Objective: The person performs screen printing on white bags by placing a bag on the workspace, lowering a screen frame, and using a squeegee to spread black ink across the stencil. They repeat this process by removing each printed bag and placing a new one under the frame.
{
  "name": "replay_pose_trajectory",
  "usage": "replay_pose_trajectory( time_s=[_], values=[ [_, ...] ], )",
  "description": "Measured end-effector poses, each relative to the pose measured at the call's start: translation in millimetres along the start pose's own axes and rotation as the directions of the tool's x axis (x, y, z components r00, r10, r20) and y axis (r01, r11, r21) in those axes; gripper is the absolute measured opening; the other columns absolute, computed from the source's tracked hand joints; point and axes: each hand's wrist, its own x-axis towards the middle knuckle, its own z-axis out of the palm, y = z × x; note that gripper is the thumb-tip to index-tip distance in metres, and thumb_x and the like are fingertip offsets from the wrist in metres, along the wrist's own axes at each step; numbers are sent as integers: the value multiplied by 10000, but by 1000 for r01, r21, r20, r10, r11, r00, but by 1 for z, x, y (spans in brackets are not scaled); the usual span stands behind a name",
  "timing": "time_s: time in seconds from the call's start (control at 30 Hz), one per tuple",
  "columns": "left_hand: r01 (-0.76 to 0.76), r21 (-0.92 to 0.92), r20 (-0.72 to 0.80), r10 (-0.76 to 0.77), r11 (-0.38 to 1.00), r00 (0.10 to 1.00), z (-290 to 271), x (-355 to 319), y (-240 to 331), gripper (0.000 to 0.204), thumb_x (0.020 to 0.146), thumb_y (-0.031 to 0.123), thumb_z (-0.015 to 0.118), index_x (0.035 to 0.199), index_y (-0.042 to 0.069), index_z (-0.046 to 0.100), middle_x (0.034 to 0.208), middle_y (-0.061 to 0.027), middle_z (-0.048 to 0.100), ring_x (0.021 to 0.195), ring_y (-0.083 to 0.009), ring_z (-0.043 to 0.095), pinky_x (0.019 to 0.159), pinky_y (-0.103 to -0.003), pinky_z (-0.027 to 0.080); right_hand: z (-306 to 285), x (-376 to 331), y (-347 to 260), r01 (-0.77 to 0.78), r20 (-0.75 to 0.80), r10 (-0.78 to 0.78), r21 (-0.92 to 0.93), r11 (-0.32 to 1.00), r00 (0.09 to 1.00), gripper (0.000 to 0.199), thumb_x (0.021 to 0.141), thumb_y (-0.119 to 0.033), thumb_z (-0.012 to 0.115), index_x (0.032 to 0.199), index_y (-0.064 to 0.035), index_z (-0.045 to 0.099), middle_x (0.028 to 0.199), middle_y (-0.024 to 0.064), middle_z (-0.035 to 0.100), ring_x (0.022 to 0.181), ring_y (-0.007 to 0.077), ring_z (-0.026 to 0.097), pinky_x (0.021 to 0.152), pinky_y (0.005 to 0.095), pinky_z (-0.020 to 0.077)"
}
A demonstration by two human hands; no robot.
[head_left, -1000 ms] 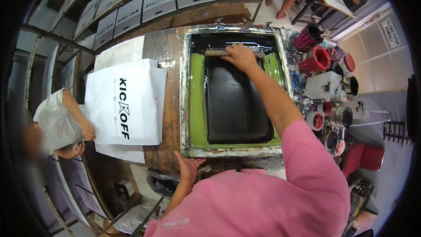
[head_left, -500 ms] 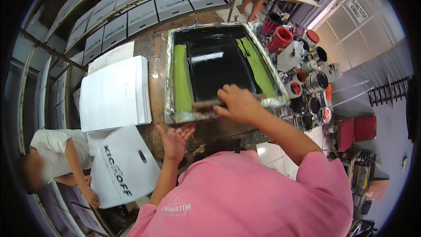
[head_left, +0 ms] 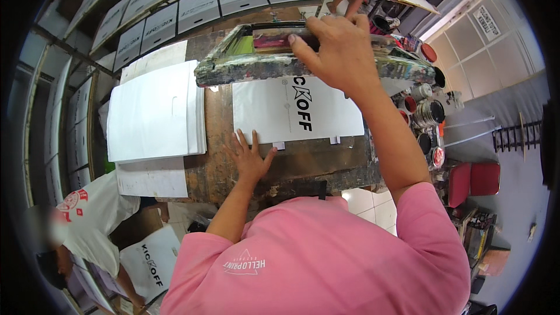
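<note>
The near side of a paint-crusted screen-printing frame (head_left: 233, 74) is tilted up off the table. My right hand (head_left: 344, 52) is closed around a squeegee (head_left: 271, 41) at the raised frame; whether some fingers also grip the frame is hidden. Under it lies a flat white bag (head_left: 326, 118) with black print, its far part covered by the frame. My left hand (head_left: 249, 160) is spread open and palm down, fingertips touching the bag's near left corner. Two small pale tabs (head_left: 280, 146) sit along the bag's near edge.
A stack of white bags (head_left: 153, 116) lies left on the wooden table (head_left: 204, 178). At lower left a co-worker holds a printed bag (head_left: 153, 259). Racks of printed bags (head_left: 198, 9) stand behind. Ink tubs (head_left: 429, 114) crowd the right, near red chairs (head_left: 481, 181). Another person stands at the back.
The frame's near side has risen, uncovering the printed bag. My right hand moved up and away with the squeegee; my left turned palm down onto the bag's corner. The co-worker's bag moved lower.
</note>
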Motion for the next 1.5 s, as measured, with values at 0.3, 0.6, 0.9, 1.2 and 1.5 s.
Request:
replay_pose_trajectory(
  time_s=[0.3,0.6,0.9,1.2,1.5],
  values=[
    [0,-422,-50,-23,907,998,-40,48,27,865,1021,631,538,1541,-56,460,1621,-233,447,1563,-381,325,1266,-654,74,-6,50,13,-26,52,25,19,999,998,479,951,-528,656,917,-60,751,779,119,709,774,300,673,876,465,383],
    [-197,-625,-469,-162,755,868,-118,73,18,509,934,-32,668,1439,-5,612,1244,-218,735,908,-279,769,745,-347,613,-9,77,17,-33,57,29,64,997,998,519,968,-534,669,806,-42,656,754,127,665,742,341,632,853,457,384],
    [72,-874,-234,-547,480,804,-145,44,-195,707,849,-56,644,1541,12,512,972,-81,722,677,-72,576,617,-231,486,-6,61,2,-55,88,50,55,997,995,503,984,-500,663,873,-9,674,780,144,651,806,337,625,869,456,379],
    [208,-476,-436,-435,854,788,-136,60,-422,741,758,6,721,1481,14,561,1240,-207,694,1055,-298,672,953,-370,534,-17,42,-12,-38,99,33,45,998,995,494,971,-482,675,825,-10,647,784,163,658,822,366,640,907,487,392],
    [720,-332,-512,-757,610,405,-125,116,-407,933,933,137,740,1669,22,177,1604,-319,403,1448,-441,459,1221,-462,360,-17,21,-7,-42,59,39,64,997,998,484,947,-489,697,804,-30,645,779,145,645,792,356,625,866,489,381]
  ],
)
